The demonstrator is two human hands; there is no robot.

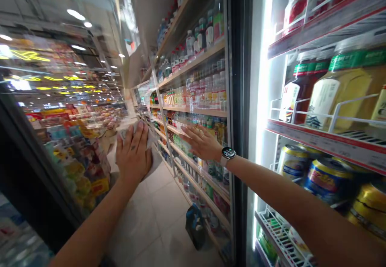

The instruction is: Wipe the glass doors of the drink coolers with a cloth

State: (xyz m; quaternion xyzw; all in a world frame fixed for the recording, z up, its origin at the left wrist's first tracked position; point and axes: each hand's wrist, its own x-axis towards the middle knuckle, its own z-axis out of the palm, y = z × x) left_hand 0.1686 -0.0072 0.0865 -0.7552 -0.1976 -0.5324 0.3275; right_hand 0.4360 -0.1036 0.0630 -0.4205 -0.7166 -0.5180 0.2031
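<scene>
My left hand (132, 152) lies flat on a pale cloth (155, 158), pressing it against the glass door (169, 210) with the fingers pointing up. To its right, my right hand (202, 142) is stretched out with its fingers spread and pointing left, close to the same glass. Nothing shows in that hand. A round dark watch (228, 153) sits on the right wrist. Shelves of bottles (208, 92) and the shop floor show through or in the glass; which parts are reflections I cannot tell.
A dark door frame (239, 98) stands right of the glass. Beyond it, lit cooler shelves (325, 142) hold bottles (324, 94) and cans (327, 178) beside my right forearm. A dark bag-like object (195, 226) shows low in the glass. Another dark frame edge (33, 170) runs down the left.
</scene>
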